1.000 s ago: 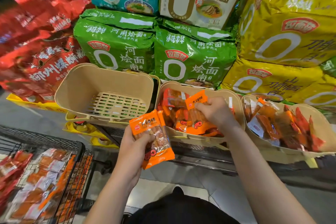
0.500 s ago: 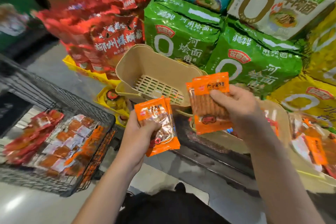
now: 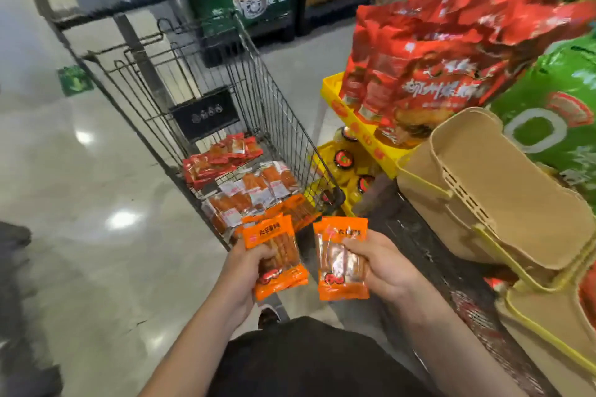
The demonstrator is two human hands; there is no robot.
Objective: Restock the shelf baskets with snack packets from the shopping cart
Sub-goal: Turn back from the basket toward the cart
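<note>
My left hand (image 3: 240,274) grips an orange snack packet (image 3: 274,256) by its left edge. My right hand (image 3: 383,271) grips a second orange snack packet (image 3: 340,259) from its right side. Both packets are held upright, side by side, just in front of the near end of the wire shopping cart (image 3: 200,80). Several red and orange snack packets (image 3: 245,180) lie on the cart's floor. An empty beige shelf basket (image 3: 483,200) sits to the right of my hands. A second beige basket (image 3: 548,322) below it is only partly in view.
Red noodle bags (image 3: 435,68) stack on a yellow tray (image 3: 335,97) right of the cart. A green noodle bag (image 3: 554,106) stands behind the basket. Small jars (image 3: 343,159) sit on the lower yellow shelf. Shiny floor spreads to the left, with a dark shoe (image 3: 19,235) at the edge.
The view has swung left from the shelf towards the cart. Both hands have come down and closer together, each still holding its orange packet.
</note>
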